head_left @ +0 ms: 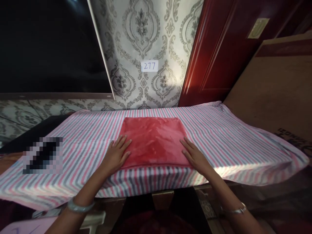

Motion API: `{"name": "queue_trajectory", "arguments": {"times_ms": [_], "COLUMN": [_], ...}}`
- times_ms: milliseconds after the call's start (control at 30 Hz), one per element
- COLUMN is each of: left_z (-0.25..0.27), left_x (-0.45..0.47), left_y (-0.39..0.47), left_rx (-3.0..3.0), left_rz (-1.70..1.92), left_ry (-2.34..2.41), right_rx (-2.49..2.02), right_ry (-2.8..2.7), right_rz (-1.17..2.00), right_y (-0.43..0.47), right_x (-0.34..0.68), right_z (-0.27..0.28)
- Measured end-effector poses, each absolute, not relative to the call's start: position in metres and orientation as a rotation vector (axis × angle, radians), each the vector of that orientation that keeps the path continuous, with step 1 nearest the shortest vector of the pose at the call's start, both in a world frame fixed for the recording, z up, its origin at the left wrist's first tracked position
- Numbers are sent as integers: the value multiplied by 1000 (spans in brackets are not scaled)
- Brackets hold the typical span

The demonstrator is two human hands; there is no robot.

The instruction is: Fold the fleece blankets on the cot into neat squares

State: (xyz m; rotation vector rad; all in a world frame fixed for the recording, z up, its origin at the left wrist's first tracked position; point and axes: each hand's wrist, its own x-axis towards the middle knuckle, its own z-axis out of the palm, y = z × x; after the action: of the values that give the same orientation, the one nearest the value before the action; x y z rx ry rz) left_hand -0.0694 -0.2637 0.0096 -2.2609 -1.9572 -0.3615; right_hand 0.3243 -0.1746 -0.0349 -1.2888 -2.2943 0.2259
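Observation:
A flat, squarish piece of soft red fabric (152,141), perhaps a cushion cover or folded cloth, lies near the front edge of a table spread with a striped cloth (219,139). My left hand (118,152) rests at its left side, fingers stretched out and fingertips on the fabric. On the opposite side, my right hand (195,156) lies with spread fingers touching the right edge. Neither hand grips anything. The red surface shows slight wrinkles and lighter patches.
A large dark screen (48,48) stands behind the table at the left. To the right are a red wooden door (216,48) and a big cardboard box (273,87). A blurred-out dark object (43,155) lies on the cloth at left. A paper label (149,66) marks the wall.

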Motion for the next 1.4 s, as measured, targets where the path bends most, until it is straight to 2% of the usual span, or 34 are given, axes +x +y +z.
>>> {"name": "queue_trajectory", "arguments": {"times_ms": [200, 467, 700, 800, 900, 1100, 1200, 1300, 1400], "left_z": [-15, -14, -8, 20, 69, 185, 227, 244, 222], "left_x": [-86, -81, -78, -78, -77, -68, -69, -79, -92], "left_y": [-301, -297, -297, -290, -278, -256, -237, -204, -163], "left_rx": [-2352, -2313, -2248, -2216, -2163, -1965, -1908, -1927, -1987], "left_rz": [-472, -428, -562, -586, -683, -1351, -1635, -1858, -1928], "left_ry": [-1617, -1673, -1633, -1693, -1772, -1680, -1714, -1901, -2166], "right_rx": [-1132, -1120, -1059, -990, -963, -848, -740, -750, -973], "right_ry": [-2255, -2266, -2246, -2154, -1977, -1603, -1468, -1458, -1526], "right_rz": [246, 80, -101, -129, -84, 40, 109, 296, 568], "right_y": [-212, -204, -194, -182, -169, -148, -126, -87, -47], "right_x": [346, 343, 343, 342, 339, 327, 320, 313, 302], "right_z": [-54, -63, -60, -37, 7, 122, 162, 176, 155]}}
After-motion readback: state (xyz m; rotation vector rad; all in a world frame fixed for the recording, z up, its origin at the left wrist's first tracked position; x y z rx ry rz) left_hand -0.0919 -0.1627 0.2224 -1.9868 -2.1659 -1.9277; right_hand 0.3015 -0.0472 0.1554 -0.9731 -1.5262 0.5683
